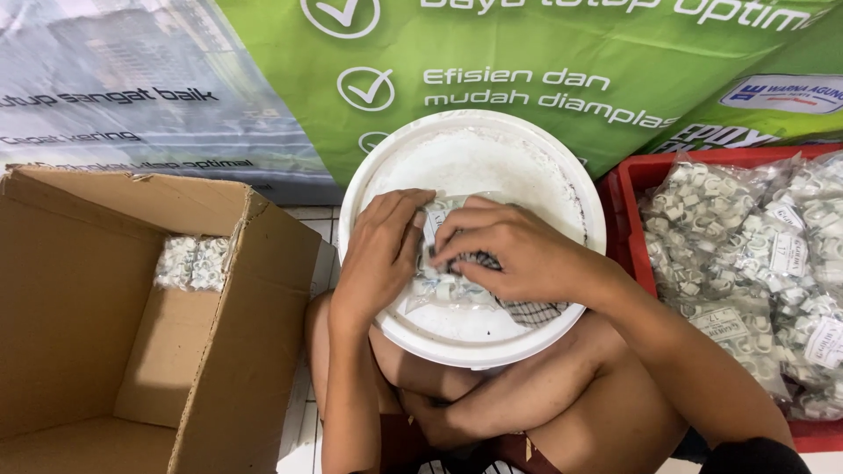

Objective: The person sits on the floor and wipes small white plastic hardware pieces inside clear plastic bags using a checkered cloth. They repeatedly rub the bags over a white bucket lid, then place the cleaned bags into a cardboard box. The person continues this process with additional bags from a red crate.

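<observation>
On a white lid [562, 189], both hands [379, 254] [514, 250] press a clear packet [448, 285]

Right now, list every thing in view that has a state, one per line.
Left hand: pressing on the clear bag.
Right hand: gripping the clear bag from above.
Clear bag of small white clips: lying on the bucket lid.
White bucket lid: resting on the lap.
Cardboard box: open, one clip bag inside.
Red crate: filled with clip bags.

A small packing workplace on a tiled floor: an open cardboard box [132, 307] left of the hands, a red crate [628, 189] of bagged white clips to their right, and banners [527, 61] hung beyond them.
</observation>
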